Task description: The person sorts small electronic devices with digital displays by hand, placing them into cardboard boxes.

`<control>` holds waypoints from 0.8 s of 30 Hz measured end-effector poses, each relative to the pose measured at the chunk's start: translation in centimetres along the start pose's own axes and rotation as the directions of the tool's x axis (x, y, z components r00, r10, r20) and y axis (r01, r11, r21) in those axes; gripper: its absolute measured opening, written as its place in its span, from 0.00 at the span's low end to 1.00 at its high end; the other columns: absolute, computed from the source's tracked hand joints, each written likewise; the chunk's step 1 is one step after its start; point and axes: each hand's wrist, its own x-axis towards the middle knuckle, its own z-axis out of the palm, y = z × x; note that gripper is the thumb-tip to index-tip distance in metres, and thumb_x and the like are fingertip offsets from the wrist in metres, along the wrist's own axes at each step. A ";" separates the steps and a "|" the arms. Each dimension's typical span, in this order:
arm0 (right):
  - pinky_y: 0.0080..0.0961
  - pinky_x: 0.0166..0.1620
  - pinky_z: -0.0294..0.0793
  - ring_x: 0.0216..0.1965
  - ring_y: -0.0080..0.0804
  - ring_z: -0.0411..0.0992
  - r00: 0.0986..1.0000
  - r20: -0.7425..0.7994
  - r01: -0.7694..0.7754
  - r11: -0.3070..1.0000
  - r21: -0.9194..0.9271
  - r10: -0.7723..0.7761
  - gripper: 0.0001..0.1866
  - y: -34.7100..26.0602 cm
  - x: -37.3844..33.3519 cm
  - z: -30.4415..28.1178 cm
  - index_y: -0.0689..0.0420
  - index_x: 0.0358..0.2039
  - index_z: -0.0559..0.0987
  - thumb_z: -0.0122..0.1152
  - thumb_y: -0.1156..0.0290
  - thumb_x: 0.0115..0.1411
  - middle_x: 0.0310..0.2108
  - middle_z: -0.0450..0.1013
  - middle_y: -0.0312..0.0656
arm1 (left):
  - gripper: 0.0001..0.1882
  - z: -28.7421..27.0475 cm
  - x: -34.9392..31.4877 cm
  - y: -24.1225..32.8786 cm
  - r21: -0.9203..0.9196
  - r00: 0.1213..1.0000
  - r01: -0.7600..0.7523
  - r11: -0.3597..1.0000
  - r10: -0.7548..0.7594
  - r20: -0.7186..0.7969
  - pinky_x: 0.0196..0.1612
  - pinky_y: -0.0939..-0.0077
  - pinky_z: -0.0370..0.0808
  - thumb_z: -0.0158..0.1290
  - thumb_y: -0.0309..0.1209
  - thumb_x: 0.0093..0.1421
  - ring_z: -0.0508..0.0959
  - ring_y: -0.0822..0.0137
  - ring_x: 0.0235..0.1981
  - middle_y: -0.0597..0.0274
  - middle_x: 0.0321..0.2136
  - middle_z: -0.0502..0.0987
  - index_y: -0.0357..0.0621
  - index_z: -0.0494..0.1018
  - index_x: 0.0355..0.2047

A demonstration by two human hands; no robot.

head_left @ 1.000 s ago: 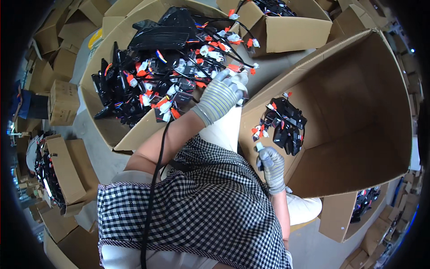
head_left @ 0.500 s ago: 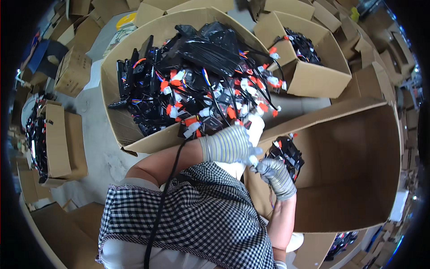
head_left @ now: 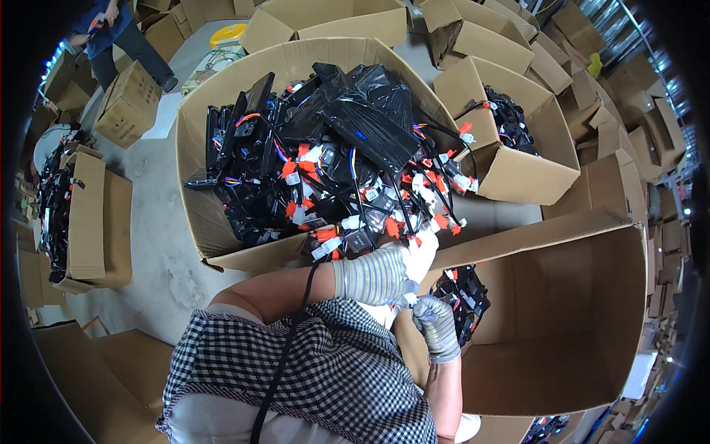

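Observation:
Both hands wear grey striped knit gloves and meet in front of my checked apron. My left hand point(head_left: 376, 275) comes in from the left with fingers closed at a small white connector point(head_left: 411, 298). On its other side my right hand point(head_left: 436, 325) pinches the same piece, its fingertips touching the left ones. Just beyond them is a big open carton point(head_left: 255, 257) heaped with black-wrapped parts point(head_left: 370, 132), cables and red and white plugs. A black cable point(head_left: 285, 348) crosses my left forearm and apron. To the right, a deep carton point(head_left: 562, 296) holds a small pile of black wired parts point(head_left: 467, 300).
Another carton point(head_left: 529, 177) with black parts stands at the far right. One more carton point(head_left: 87, 222) filled with similar parts is on the left. A person point(head_left: 122, 33) stands at the far left beside a closed box point(head_left: 127, 107). Many open cartons line the back and right side.
My view has tilted up, so the cartons sit lower in the picture and a person shows at the far left. Both hands stay together at the white connector.

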 end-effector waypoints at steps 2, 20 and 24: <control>0.13 0.24 0.62 0.20 0.14 0.62 1.000 -0.026 0.016 0.999 0.039 -0.015 0.08 0.0 0.1 0.3 0.59 0.30 0.78 0.60 0.68 0.58 0.20 0.67 0.28 | 0.14 0.6 -0.3 -0.2 -0.023 0.999 0.002 1.000 -0.001 0.039 0.42 0.56 0.68 0.45 0.40 0.56 0.76 0.53 0.33 0.52 0.29 0.76 0.46 0.74 0.33; 0.14 0.19 0.53 0.15 0.14 0.57 0.998 -0.064 0.028 0.999 0.043 -0.025 0.18 -0.2 0.3 1.1 0.56 0.20 0.73 0.60 0.56 0.59 0.14 0.63 0.28 | 0.15 -4.7 0.3 1.0 0.042 0.997 0.071 0.997 -0.069 -0.046 0.37 0.60 0.69 0.47 0.43 0.55 0.76 0.56 0.32 0.54 0.30 0.75 0.47 0.74 0.35; 0.15 0.26 0.61 0.22 0.15 0.61 0.996 -0.074 -0.039 0.998 0.057 0.043 0.09 1.0 0.1 0.8 0.58 0.26 0.77 0.62 0.66 0.57 0.20 0.67 0.28 | 0.15 -4.1 0.6 0.9 0.013 0.997 0.042 0.999 -0.043 0.061 0.39 0.59 0.68 0.49 0.43 0.54 0.75 0.53 0.34 0.54 0.32 0.75 0.48 0.74 0.34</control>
